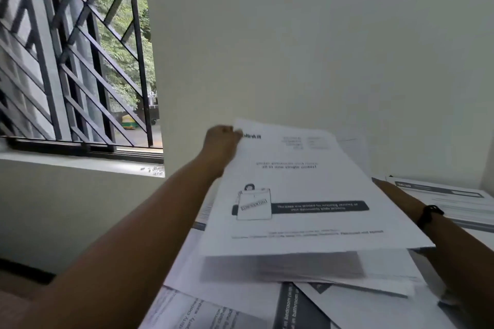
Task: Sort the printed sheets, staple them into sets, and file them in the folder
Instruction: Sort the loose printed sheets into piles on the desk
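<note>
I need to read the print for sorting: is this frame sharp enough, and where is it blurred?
Head view: motion blur smears the small print on the lifted cover sheet and the stack edge beneath; only its large headline reads. Window grille is also blurred; daylight is soft, without glare.

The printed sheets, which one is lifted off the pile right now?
The cover sheet with the bag drawing and dark banner. The left hand grips its far left corner, holding it raised, while the other sheets lie flat underneath.

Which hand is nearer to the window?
Left. The left hand pinches the top sheet's far corner beside the window; the right hand is hidden under the sheet, farther away.
</note>
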Demonstrator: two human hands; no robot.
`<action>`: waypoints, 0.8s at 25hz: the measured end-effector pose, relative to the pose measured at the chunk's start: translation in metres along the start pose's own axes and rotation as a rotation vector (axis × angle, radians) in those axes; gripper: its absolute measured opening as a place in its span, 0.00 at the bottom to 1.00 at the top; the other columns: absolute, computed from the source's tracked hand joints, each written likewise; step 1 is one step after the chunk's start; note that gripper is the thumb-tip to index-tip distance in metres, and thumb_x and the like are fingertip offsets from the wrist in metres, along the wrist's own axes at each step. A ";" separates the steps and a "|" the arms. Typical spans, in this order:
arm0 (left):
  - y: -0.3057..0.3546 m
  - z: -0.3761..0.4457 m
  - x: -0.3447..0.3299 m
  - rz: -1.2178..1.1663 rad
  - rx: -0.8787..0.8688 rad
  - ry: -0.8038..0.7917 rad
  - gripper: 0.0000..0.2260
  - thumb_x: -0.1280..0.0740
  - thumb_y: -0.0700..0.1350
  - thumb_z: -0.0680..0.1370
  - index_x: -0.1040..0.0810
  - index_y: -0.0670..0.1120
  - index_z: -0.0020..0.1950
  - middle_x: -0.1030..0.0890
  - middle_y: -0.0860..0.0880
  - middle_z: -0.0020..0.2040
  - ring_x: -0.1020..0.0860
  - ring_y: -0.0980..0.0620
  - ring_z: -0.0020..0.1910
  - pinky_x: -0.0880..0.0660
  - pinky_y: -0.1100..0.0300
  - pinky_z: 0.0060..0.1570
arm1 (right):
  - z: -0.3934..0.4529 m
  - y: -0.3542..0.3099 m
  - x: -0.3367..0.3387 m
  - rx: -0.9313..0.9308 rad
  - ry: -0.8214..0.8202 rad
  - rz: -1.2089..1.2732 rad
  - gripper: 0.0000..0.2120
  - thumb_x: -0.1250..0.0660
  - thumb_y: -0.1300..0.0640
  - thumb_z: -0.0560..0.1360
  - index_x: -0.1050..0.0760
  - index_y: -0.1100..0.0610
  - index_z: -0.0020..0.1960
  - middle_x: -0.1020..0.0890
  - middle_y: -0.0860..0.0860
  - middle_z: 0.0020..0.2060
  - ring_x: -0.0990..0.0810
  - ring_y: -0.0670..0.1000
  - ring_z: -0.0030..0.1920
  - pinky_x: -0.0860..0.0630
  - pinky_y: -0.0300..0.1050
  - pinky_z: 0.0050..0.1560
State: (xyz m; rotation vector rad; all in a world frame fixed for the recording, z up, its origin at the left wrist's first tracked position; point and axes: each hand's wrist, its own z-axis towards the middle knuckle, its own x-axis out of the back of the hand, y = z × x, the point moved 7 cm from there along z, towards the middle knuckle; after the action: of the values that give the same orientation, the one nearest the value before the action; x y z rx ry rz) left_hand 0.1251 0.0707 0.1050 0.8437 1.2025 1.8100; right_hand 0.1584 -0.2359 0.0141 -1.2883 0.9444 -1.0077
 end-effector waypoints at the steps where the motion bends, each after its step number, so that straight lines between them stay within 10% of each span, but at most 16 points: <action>1: -0.013 0.009 -0.005 -0.035 -0.018 0.007 0.15 0.35 0.42 0.80 0.28 0.45 0.33 0.26 0.48 0.32 0.25 0.54 0.27 0.31 0.68 0.25 | -0.006 -0.003 -0.007 -0.001 -0.037 0.012 0.42 0.23 0.39 0.53 0.23 0.61 0.61 0.21 0.63 0.59 0.23 0.65 0.59 0.30 0.65 0.64; 5: -0.087 0.016 -0.030 -0.104 0.125 -0.022 0.06 0.33 0.45 0.79 0.23 0.43 0.46 0.20 0.44 0.43 0.22 0.45 0.42 0.23 0.53 0.45 | -0.009 0.002 -0.025 -0.139 -0.107 0.030 0.24 0.27 0.54 0.71 0.25 0.67 0.61 0.24 0.69 0.58 0.32 0.65 0.52 0.33 0.60 0.56; 8: -0.114 0.010 -0.046 -0.280 0.341 -0.112 0.09 0.33 0.46 0.79 0.22 0.41 0.55 0.18 0.41 0.51 0.19 0.43 0.50 0.21 0.43 0.53 | 0.001 0.011 -0.013 -0.163 0.023 -0.040 0.15 0.33 0.60 0.75 0.23 0.69 0.57 0.17 0.64 0.46 0.19 0.61 0.40 0.20 0.49 0.41; 11: -0.123 0.009 -0.052 -0.270 0.334 -0.063 0.08 0.32 0.48 0.78 0.24 0.45 0.53 0.19 0.41 0.56 0.20 0.44 0.52 0.24 0.41 0.58 | 0.006 0.017 -0.010 -0.207 0.073 0.115 0.27 0.38 0.40 0.77 0.22 0.62 0.61 0.17 0.61 0.53 0.18 0.63 0.53 0.22 0.57 0.55; 13: -0.123 0.009 -0.048 -0.241 0.286 0.020 0.07 0.32 0.48 0.78 0.25 0.47 0.52 0.19 0.42 0.55 0.20 0.44 0.53 0.24 0.43 0.58 | 0.007 0.022 -0.014 -0.233 0.032 0.135 0.32 0.41 0.32 0.74 0.22 0.58 0.62 0.19 0.60 0.57 0.21 0.64 0.59 0.26 0.58 0.62; 20: -0.116 0.019 -0.034 -0.089 0.276 -0.083 0.13 0.36 0.55 0.79 0.28 0.46 0.43 0.22 0.46 0.44 0.23 0.46 0.42 0.23 0.54 0.43 | 0.001 0.015 -0.010 -0.128 0.064 -0.162 0.12 0.37 0.64 0.79 0.25 0.60 0.61 0.15 0.58 0.48 0.15 0.60 0.46 0.18 0.49 0.39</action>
State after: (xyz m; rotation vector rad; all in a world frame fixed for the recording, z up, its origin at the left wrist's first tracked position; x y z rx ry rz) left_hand 0.1859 0.0762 -0.0009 0.9932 1.4328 1.5441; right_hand 0.1570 -0.2255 -0.0012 -1.4650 0.9782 -1.1339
